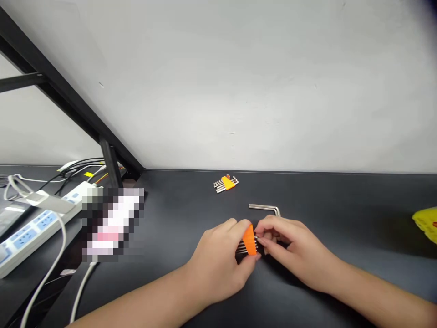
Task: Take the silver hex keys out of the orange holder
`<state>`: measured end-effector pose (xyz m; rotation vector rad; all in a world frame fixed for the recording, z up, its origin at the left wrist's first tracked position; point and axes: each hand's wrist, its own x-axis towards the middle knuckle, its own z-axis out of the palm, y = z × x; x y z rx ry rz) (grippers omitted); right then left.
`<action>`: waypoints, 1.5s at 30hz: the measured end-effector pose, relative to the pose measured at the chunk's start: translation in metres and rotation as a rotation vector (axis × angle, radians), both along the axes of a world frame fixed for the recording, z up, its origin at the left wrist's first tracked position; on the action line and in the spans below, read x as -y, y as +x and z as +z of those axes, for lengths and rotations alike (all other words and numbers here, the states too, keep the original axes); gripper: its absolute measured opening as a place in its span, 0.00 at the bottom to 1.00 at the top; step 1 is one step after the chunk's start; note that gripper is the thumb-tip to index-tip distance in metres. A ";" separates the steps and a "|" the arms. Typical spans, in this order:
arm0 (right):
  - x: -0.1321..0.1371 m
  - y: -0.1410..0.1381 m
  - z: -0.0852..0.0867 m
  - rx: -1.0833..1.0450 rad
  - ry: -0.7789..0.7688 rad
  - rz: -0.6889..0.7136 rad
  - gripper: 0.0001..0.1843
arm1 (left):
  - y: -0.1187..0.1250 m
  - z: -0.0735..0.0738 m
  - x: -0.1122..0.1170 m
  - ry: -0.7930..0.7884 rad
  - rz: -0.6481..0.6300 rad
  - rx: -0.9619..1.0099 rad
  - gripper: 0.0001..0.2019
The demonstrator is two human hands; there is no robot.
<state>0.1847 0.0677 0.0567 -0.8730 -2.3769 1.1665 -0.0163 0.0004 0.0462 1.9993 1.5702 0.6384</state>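
My left hand [221, 259] is closed around an orange hex key holder [250, 240], with several metal keys showing on its left side. At the holder's right edge, my right hand [290, 246] pinches the end of a hex key [256, 238] between thumb and forefinger; most of that key is hidden. Just beyond my right hand lie L-shaped hex keys [262, 207] on the dark table, partly covered by the hand. Farther back rests a second orange holder [228, 183] filled with several hex keys.
A white power strip [44, 221] and cables lie at the left, near a black metal frame [111, 161]. A blurred-out screen-like object [114, 225] sits at the table's left edge. Something yellow [426, 223] is at the far right. A pale wall [239, 91] stands behind the table.
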 end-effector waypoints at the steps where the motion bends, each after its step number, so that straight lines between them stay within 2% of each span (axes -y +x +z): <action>1: 0.000 -0.001 0.000 -0.014 0.006 0.007 0.07 | 0.000 0.000 0.000 0.005 -0.008 -0.018 0.09; 7: -0.008 0.003 0.001 -0.025 0.053 -0.067 0.06 | -0.001 -0.006 0.000 0.081 0.003 -0.119 0.11; 12: -0.024 0.017 0.002 0.022 -0.020 -0.216 0.05 | -0.004 -0.005 -0.002 0.032 0.064 -0.110 0.07; 14: -0.030 0.022 0.000 0.086 -0.004 -0.266 0.06 | -0.005 -0.004 -0.003 0.001 0.081 -0.098 0.07; 15: -0.031 0.023 0.000 0.123 0.056 -0.270 0.07 | -0.004 -0.003 -0.004 -0.011 0.088 -0.089 0.06; 20: -0.034 0.029 -0.002 0.288 0.568 -0.210 0.11 | -0.001 -0.001 -0.004 -0.049 0.074 -0.056 0.07; 24: -0.040 0.026 -0.005 0.326 0.670 -0.203 0.12 | 0.000 -0.002 -0.002 -0.056 0.061 -0.054 0.08; 30: -0.056 0.020 -0.015 0.307 0.604 -0.153 0.11 | -0.001 -0.004 0.000 -0.051 0.060 -0.053 0.08; 33: -0.049 0.019 -0.010 0.234 0.623 -0.188 0.09 | 0.000 -0.003 -0.001 -0.051 0.060 -0.058 0.07; 35: -0.037 0.016 -0.003 0.142 0.606 -0.153 0.06 | 0.000 -0.003 -0.001 -0.047 0.057 -0.051 0.07; 38: -0.017 0.008 0.003 -0.013 0.365 0.053 0.08 | 0.000 -0.002 0.000 -0.020 0.041 -0.018 0.06; 40: -0.007 0.003 0.004 -0.074 0.246 0.139 0.10 | 0.001 -0.002 0.000 -0.003 0.032 -0.003 0.06; 45: -0.001 0.000 0.000 -0.065 0.220 0.142 0.11 | 0.001 -0.003 0.002 0.004 0.019 -0.029 0.05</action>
